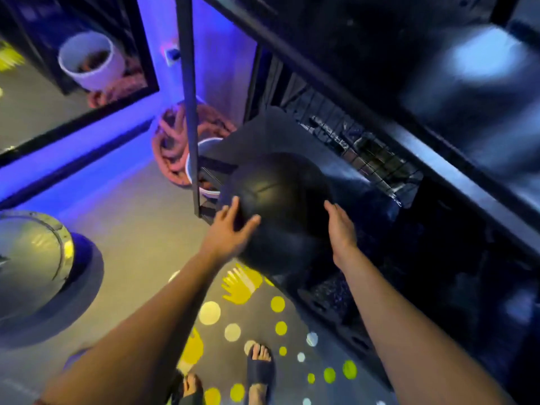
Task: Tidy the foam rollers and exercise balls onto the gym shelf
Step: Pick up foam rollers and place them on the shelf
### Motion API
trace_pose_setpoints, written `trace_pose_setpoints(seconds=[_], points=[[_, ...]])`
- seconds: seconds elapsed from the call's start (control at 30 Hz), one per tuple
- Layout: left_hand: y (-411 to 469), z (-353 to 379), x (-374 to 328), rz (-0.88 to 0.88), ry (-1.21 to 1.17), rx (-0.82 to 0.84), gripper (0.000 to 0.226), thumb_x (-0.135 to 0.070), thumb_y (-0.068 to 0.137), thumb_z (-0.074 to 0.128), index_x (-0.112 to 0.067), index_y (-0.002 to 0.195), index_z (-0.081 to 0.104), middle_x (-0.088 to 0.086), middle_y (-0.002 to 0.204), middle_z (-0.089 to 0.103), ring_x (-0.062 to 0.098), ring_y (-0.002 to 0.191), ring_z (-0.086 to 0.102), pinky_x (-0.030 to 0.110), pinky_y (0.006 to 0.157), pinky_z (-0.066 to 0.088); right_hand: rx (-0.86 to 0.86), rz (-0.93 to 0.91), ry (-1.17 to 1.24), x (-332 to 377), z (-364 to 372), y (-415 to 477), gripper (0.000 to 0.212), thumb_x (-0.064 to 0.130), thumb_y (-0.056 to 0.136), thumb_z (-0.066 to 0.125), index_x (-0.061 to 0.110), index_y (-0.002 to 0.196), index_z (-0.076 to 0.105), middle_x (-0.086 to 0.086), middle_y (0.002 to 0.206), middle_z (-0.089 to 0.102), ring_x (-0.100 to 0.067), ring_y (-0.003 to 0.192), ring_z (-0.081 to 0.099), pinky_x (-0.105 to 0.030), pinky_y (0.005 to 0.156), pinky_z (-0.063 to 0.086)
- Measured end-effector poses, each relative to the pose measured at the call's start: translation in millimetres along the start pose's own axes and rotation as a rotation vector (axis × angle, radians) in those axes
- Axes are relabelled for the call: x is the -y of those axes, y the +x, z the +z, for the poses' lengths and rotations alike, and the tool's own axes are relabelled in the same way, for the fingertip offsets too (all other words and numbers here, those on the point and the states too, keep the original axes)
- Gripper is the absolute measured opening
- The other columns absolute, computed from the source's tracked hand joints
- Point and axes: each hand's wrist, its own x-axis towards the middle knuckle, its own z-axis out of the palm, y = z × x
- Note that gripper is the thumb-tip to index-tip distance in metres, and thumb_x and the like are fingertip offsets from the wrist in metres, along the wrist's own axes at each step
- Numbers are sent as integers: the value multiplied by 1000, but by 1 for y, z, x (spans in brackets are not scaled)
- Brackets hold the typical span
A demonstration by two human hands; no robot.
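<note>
Black exercise ball (277,197) is at the front edge of a dark metal gym shelf (415,141), low down, between two bare hands. The left hand (230,226) lies spread on its left side and the right hand (340,226) flat on its right, fingers straight. Placing the ball appears to be the step underway. It likely needs pushing deeper so it cannot roll out.

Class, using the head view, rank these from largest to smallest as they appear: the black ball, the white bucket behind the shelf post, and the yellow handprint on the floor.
1. black ball, clearly the largest.
2. and 3. white bucket and yellow handprint look about alike. The bucket is partly hidden by the post and the ball, so I will not rank them.
</note>
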Motion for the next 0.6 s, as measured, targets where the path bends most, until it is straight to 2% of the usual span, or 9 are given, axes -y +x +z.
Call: trace_pose_setpoints(seconds=[0.07, 0.13, 0.2, 0.27, 0.4, 0.5, 0.57, 0.6], points=[[1, 44, -35, 175, 212, -68, 77, -66, 92, 49, -41, 159, 19, 9, 160, 32, 35, 139, 32, 43, 117, 31, -127, -93, -163, -7, -12, 11, 75, 64, 96, 45, 27, 159, 28, -4, 165, 28, -26, 150, 30, -45, 122, 25], [17, 73, -76, 238, 282, -63, 67, -56, 98, 46, -44, 158, 19, 6, 165, 25, 40, 138, 29, 49, 116, 34, -245, -106, -222, -12, -31, 24, 70, 56, 102, 41, 20, 160, 26, -9, 165, 28, -31, 149, 31, -45, 122, 27], [42, 87, -107, 203, 316, 51, 66, -46, 100, 45, -43, 158, 15, 0, 169, 14, 42, 148, 20, 53, 116, 33, -216, -93, -351, -14, -48, 29, 66, 48, 104, 43, 18, 160, 25, -10, 164, 30, -33, 147, 35, -44, 118, 30], [57, 93, -118, 230, 392, 136, 69, -39, 99, 49, -45, 158, 13, -6, 169, 9, 39, 151, 18, 51, 113, 39, -146, -110, -465, -18, -57, 28, 69, 48, 104, 44, 19, 161, 19, -8, 166, 24, -34, 147, 34, -44, 117, 31], [52, 116, -146, 256, 430, 154, 75, -26, 97, 53, -44, 158, 12, -10, 170, 3, 32, 155, 10, 51, 104, 47, -123, -124, -547, -23, -67, 37, 78, 51, 102, 45, 13, 162, 10, -11, 169, 11, -36, 151, 26, -46, 118, 31], [42, 132, -155, 212, 391, 134, 79, -21, 97, 54, -43, 159, 11, -9, 170, -2, 32, 156, 2, 61, 105, 45, -189, -493, -651, -30, -73, 38, 67, 30, 103, 51, 11, 159, 21, -13, 167, 17, -33, 151, 28, -49, 120, 31], [43, 136, -155, 214, 410, 113, 81, -31, 96, 58, -43, 159, 9, -8, 170, -1, 32, 156, 4, 60, 104, 46, -163, -733, -765, -32, -75, 41, 66, 14, 98, 54, 12, 158, 27, -9, 167, 21, -27, 152, 26, -48, 122, 27], [42, 138, -155, 220, 441, 101, 82, -38, 95, 60, -42, 159, 9, -7, 170, 1, 33, 156, 6, 60, 102, 48, -123, -787, -798, -29, -77, 44, 68, 10, 96, 54, 14, 158, 28, -6, 168, 20, -24, 153, 23, -48, 123, 25]])
